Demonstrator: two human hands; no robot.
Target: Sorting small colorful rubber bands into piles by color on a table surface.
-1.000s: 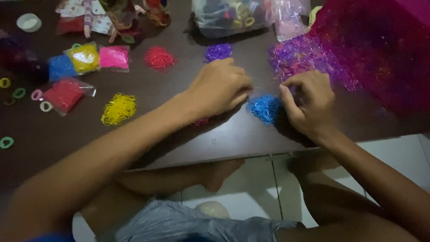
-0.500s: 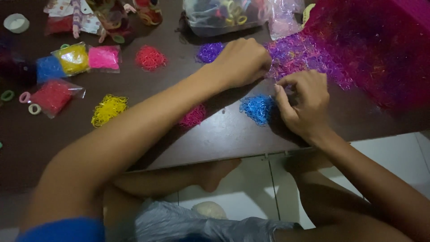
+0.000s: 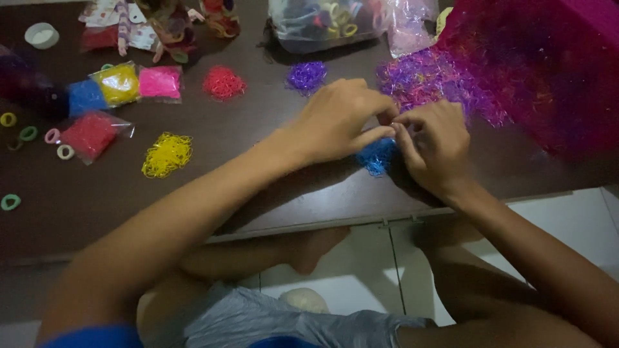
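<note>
My left hand (image 3: 342, 119) and my right hand (image 3: 433, 147) meet fingertip to fingertip over a dark brown table (image 3: 258, 193). Both have fingers pinched together; anything between them is too small to make out. Just below the fingertips lies a small pile of blue elastic bands (image 3: 375, 158), partly hidden by my hands. Behind my right hand spreads a loose heap of mixed pink and purple bands (image 3: 429, 77).
Sorted piles lie on the table: purple (image 3: 307, 75), red (image 3: 223, 82), yellow (image 3: 167, 154). Small bags of yellow (image 3: 118, 84), pink (image 3: 160, 82), blue (image 3: 86, 98) and red (image 3: 90, 134) bands sit left. A magenta heap (image 3: 548, 71) fills the far right; a clear bag of hair ties (image 3: 322, 22) stands behind.
My left hand moved from the table's front, up past the mixed heap, and now touches my right hand's fingertips. My right hand lifted slightly over the blue pile.
</note>
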